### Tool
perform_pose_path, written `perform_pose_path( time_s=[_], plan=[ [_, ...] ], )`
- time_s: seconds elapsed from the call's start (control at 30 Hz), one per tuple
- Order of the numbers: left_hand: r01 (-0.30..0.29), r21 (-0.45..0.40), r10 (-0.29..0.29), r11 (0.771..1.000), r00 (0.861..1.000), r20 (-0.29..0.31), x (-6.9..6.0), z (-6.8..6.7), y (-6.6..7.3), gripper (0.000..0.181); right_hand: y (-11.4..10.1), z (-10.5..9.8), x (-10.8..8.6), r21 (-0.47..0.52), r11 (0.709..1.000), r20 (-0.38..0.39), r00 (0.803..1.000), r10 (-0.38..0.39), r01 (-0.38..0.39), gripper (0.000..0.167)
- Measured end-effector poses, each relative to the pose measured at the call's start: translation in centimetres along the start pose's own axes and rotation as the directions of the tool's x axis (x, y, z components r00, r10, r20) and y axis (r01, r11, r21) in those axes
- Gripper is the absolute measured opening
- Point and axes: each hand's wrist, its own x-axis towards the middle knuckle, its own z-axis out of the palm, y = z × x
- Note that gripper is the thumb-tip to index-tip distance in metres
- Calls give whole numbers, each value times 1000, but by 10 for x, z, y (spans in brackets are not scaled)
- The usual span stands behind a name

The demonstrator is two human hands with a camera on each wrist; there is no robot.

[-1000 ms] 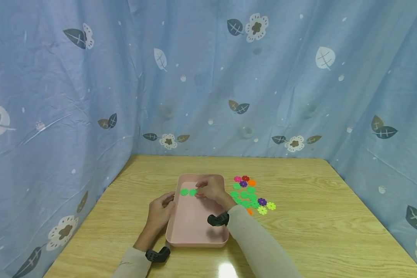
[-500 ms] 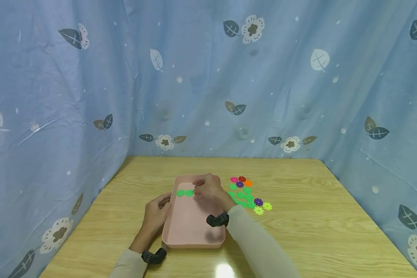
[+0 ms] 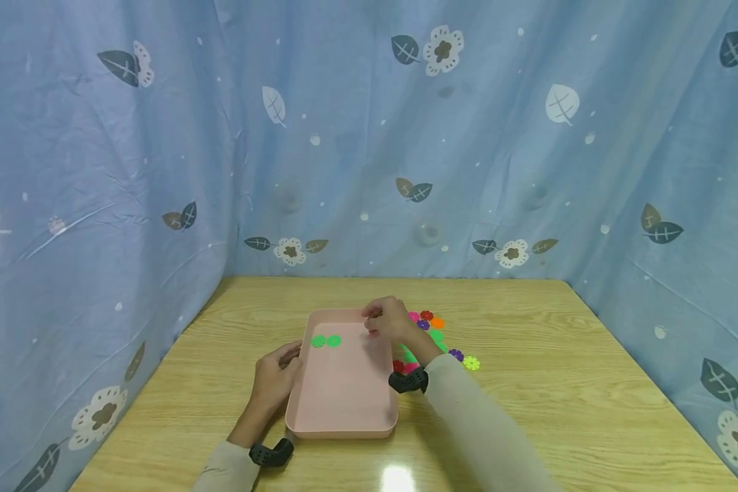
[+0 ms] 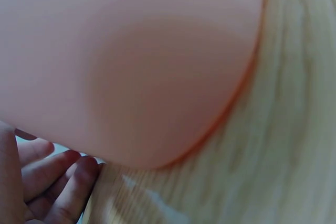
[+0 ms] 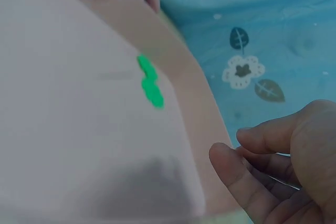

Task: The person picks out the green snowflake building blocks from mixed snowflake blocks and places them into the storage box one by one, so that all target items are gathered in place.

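Observation:
My left hand [image 3: 274,377] grips the left side of the pink tray [image 3: 338,403]; in the left wrist view its fingers [image 4: 68,187] lie against the outside of the wall. Two green flower-shaped plastic discs, a left one [image 3: 318,341] and a right one [image 3: 334,341], lie side by side near the tray's far end. In the right wrist view the edges of this green pair [image 5: 150,82] meet or nearly meet. My right hand [image 3: 393,322] hovers above the tray's far right corner. Its thumb and fingertips stand slightly apart with nothing between them.
Loose flower discs lie on the wooden table [image 3: 529,383] to the tray's right: several green ones [image 3: 435,335], red [image 3: 427,315], orange [image 3: 438,323], purple [image 3: 456,354] and yellow [image 3: 471,363]. My right forearm covers part of them. A blue patterned curtain [image 3: 357,137] surrounds the table.
My right hand has left the two green discs and moved right, up to the tray's right rim. Both discs stay in place in the tray. The left hand keeps its place.

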Motion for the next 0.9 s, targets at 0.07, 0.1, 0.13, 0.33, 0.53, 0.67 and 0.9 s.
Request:
perform_pose_path(
  time_s=[0.07,0.1,0.13,0.33,0.53,0.67,0.9],
  plan=[
    [10,3,-10,1000,1000,-3,0,0,0,39,3,-8,-1,-25,1000,3,1000,0,0,23],
    [16,6,-16,1000,1000,-4,0,-1,0,39,4,-12,-2,-36,999,3,1000,-4,4,23],
    [19,2,-19,1000,1000,-3,-1,-1,1,39,6,-16,-2,-47,999,2,1000,-3,3,23],
    [17,-12,-17,1000,1000,3,-1,-1,0,39,14,-37,-12,-130,991,-11,1000,-29,27,19],
    [14,-2,-14,1000,1000,-2,-1,0,-1,39,26,-49,-15,-262,964,-27,999,-44,35,16],
    [12,12,-12,1000,1000,-8,-2,0,0,39,36,-52,-18,-323,946,-45,998,-38,22,20],
    [-3,12,3,1000,1000,-6,-2,1,0,39,53,-53,-23,-366,930,-83,996,-21,-11,31]
  ],
)
